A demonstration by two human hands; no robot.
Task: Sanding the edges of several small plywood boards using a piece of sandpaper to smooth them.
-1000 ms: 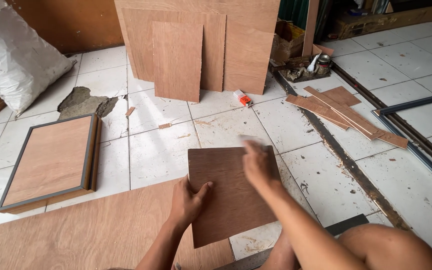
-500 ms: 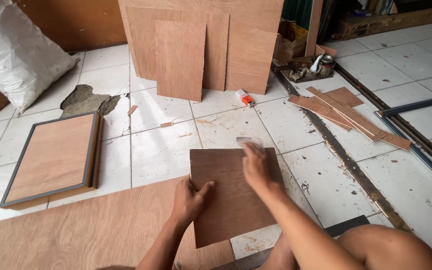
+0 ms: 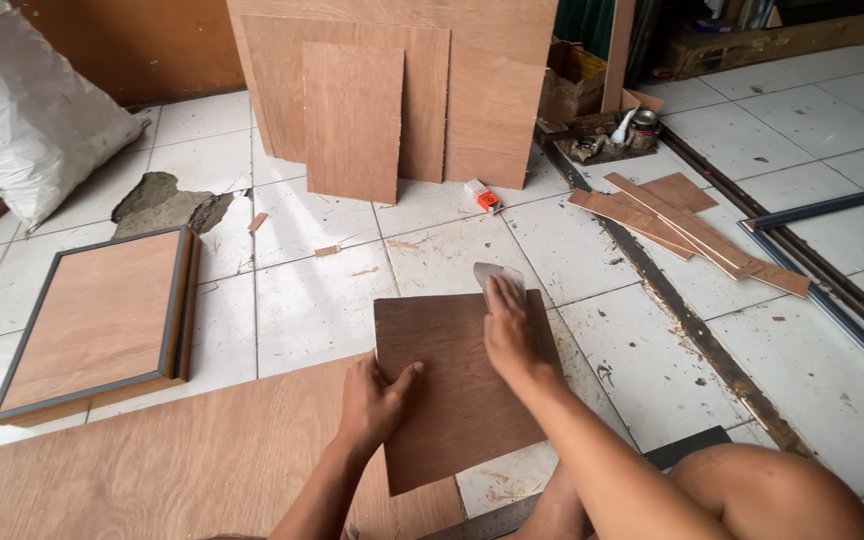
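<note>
A dark brown veneer panel [image 3: 452, 400] lies flat on the tiled floor, partly over a large plywood sheet [image 3: 152, 480]. My left hand [image 3: 372, 400] presses on the panel's left edge, thumb on top. My right hand [image 3: 508, 335] rests on the panel's far right part and grips a small pale flat scraper [image 3: 490, 274] whose tip sticks out past the panel's far edge.
A framed wooden box panel [image 3: 97, 325] lies at the left. Plywood boards [image 3: 392, 90] lean against the back wall. A small orange-and-white box [image 3: 482, 195], wood offcuts [image 3: 682, 225], a white sack [image 3: 32, 120] and a broken floor tile [image 3: 167, 200] are around. My bare knee [image 3: 772, 490] is at bottom right.
My right hand with the scraper has slid a little along the far part of the panel. The left hand keeps its place on the panel's left edge.
</note>
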